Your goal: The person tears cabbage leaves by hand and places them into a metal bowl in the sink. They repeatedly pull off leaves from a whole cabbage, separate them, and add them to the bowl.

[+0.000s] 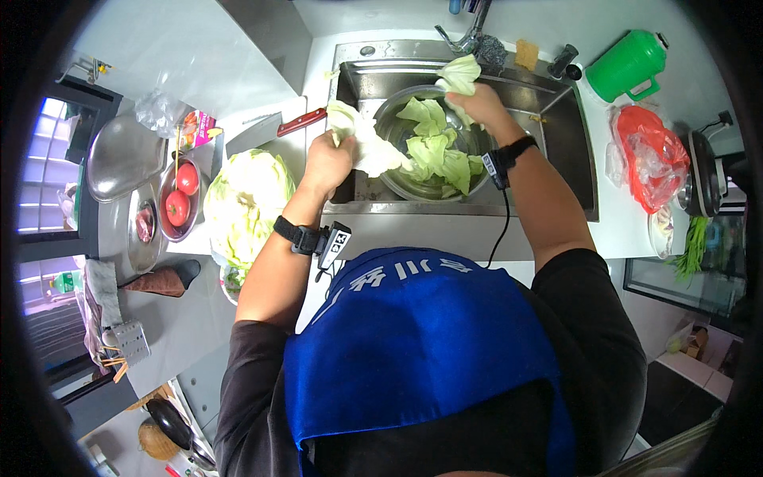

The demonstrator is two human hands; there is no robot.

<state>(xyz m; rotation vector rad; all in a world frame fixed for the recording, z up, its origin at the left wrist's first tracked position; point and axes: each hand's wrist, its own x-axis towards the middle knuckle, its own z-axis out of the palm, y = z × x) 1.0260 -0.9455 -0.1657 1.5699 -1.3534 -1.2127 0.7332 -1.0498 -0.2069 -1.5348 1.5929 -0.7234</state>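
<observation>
My left hand (329, 160) grips a large pale cabbage leaf piece (368, 145) over the left side of the sink. A smaller cabbage piece (460, 74) is pinched in my right hand (481, 108), above the back right of a steel basin (386, 177). That basin stands in the steel sink (560, 149). Several torn cabbage leaves (438, 156) lie inside it. Left of the sink sits a big cabbage head (250, 206), partly behind my left forearm. A cleaver (280, 130) with a red handle lies between the cabbage and the wall.
The faucet (468, 40), steel scrubber (492, 50) and sponge (527, 55) are at the sink's back. A green thermos jug (627, 67) and red plastic bag (647, 155) stand right. Tomatoes (179, 206) in a bowl and meat (145, 223) on a dish are left.
</observation>
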